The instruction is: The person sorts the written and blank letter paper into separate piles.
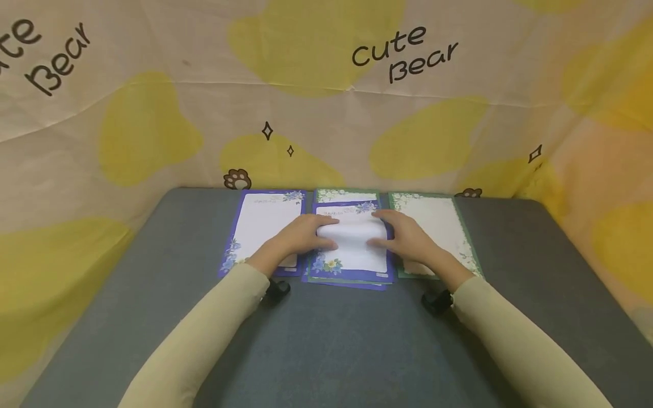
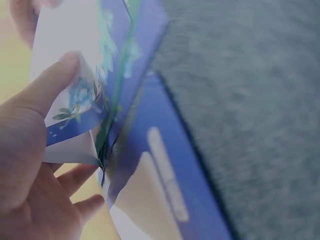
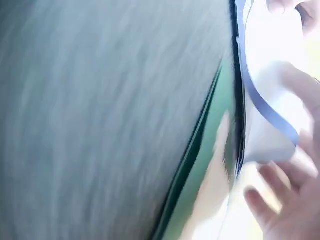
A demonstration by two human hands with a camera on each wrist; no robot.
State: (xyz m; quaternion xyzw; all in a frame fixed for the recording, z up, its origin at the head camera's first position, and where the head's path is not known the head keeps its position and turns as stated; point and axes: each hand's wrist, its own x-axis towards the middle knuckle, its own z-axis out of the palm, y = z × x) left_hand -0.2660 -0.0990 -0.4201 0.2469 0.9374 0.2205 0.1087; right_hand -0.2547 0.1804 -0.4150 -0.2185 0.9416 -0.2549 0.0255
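A sheet of letter paper with a blue-purple border and flower corners tops the middle pile, its sides bowed up. My left hand grips its left edge; in the left wrist view the thumb lies on the white face and the fingers reach behind. At the opposite edge my right hand holds the same sheet, thumb on the face and fingers beyond the curled border. Under and behind it, green-bordered paper and more blue-edged paper stick out.
Left of the pile lies blue-bordered flowered paper; to its right is green-bordered paper. All rest near the far edge of the dark grey table. A printed cloth hangs behind. Dark bands circle the wrists.
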